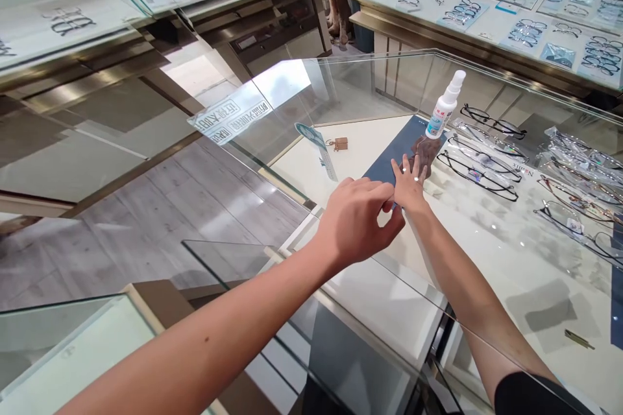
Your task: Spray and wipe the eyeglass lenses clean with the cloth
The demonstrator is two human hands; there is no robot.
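Observation:
My left hand [361, 219] is closed in a pinch above the glass counter [350, 87], thumb and forefinger near my right wrist. What it holds, if anything, is too small to make out. My right hand [410, 185] is open, palm down with fingers spread, over a dark blue strip [392, 159]. Just beyond its fingertips is a dark brown patch [424, 154]; I cannot tell whether it is a cloth or a shadow. A white spray bottle [442, 110] stands upright behind that, beside several black-framed eyeglasses [479, 175].
More glasses in clear wrappers [584, 162] lie at the right. A small brown tag [341, 143] and a blue-white leaflet [316, 142] are left of my hands. A glass panel edge [243, 249] is below my left hand. Display cases [487, 19] with eyeglasses stand behind.

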